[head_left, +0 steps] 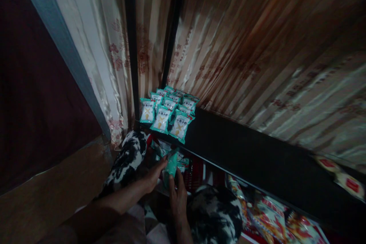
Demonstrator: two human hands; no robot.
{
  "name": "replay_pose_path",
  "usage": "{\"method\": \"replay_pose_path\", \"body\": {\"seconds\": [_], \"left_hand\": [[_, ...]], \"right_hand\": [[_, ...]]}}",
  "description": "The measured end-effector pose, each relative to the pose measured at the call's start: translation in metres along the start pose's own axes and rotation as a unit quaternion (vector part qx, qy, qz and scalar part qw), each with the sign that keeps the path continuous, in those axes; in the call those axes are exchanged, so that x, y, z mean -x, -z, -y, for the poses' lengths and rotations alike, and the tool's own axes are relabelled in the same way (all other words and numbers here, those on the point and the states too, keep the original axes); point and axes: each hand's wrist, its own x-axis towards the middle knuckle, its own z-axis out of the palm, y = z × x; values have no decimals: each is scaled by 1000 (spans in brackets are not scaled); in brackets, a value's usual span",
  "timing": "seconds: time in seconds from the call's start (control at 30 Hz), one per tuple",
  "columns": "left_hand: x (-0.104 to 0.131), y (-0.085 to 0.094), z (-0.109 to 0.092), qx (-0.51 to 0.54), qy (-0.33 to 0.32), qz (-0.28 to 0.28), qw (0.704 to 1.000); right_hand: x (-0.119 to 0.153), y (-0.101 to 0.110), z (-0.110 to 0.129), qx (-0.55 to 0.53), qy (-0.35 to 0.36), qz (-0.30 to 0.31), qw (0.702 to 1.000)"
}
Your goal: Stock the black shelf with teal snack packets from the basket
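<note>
Between my two hands is a teal snack bag [171, 164], held low in front of the shelf edge. My left hand [156, 173] grips its left side with the fingers partly hidden. On the bag's lower right, my right hand [177, 191] closes with thumb and fingers. Just above, several matching teal and white snack bags [162, 119] stand upright in rows on the left end of the black shelf [228, 141]. Below that shelf, more teal bags [183, 163] lie close behind my hands, partly covered by them.
My knees in black-and-white patterned cloth [215, 213] flank my hands. Colourful food packets [268, 213] lie under the shelf on the right. Two pale packs with red labels [350, 185] rest at the shelf's right end. A pleated curtain [243, 45] hangs behind.
</note>
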Motion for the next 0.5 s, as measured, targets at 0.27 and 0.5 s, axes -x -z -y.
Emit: {"method": "replay_pose_path", "body": {"seconds": [0.27, 0.5], "left_hand": [[14, -11, -5, -164, -55, 43, 984], [11, -13, -8, -236, -95, 45, 966]], "right_hand": [[-4, 1, 4, -70, -105, -11, 992], [-8, 6, 15, -77, -95, -54, 991]]}}
